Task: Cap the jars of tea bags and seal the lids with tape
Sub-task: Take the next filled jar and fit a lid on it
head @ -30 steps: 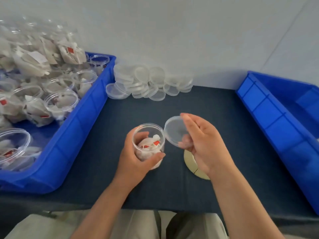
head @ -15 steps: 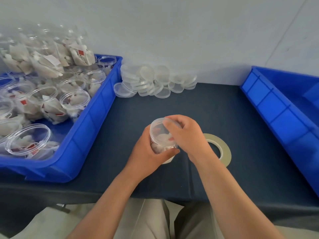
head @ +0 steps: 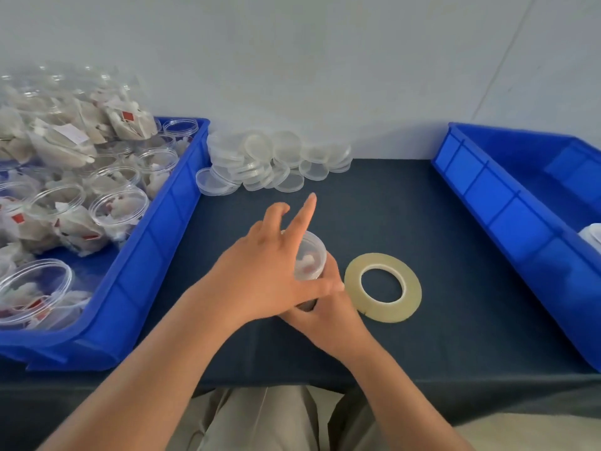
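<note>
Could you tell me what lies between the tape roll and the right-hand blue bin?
Head view: only bare dark-blue tablecloth between the flat yellowish tape roll and the blue plastic bin.

Views: one wide-angle camera, worn on the person's head.
Facing: forward and down, across the table [head: 422,216] toward the wall [head: 325,66].
Nearness: close. Both forearms enter from the bottom edge, and the lap [head: 260,421] shows below the table's near edge.
Centre of frame: left hand [head: 260,278], right hand [head: 328,317] and jar [head: 313,255], with the tape roll [head: 383,312] just beside them on the right.
Left edge: blue bin [head: 169,222], cut off by the frame.
Right edge: second blue bin [head: 487,196], also cut off.
Lens effect: the bins' sides splay outward toward the corners.
</note>
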Tool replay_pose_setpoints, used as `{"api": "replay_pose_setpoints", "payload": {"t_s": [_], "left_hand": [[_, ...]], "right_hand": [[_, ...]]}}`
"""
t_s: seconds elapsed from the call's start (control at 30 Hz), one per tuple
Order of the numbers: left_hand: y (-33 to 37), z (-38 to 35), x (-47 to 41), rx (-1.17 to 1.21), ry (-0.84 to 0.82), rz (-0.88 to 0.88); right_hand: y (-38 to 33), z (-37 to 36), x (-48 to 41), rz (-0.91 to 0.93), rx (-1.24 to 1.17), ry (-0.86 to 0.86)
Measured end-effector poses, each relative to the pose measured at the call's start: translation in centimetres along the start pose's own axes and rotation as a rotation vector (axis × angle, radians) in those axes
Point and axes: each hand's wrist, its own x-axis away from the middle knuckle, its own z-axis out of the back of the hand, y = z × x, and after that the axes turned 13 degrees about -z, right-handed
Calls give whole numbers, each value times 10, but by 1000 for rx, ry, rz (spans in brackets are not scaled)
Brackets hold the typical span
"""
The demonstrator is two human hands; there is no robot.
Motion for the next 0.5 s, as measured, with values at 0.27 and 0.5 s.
{"api": "replay_pose_setpoints", "payload": {"t_s": [0.27, 0.5], "left_hand": [[-10, 11, -6, 18, -361, -20], [-7, 19, 8, 239, -299, -106]], "right_hand": [[8, -9, -1, -49, 27, 133], [1, 3, 9, -17, -117, 25]]}}
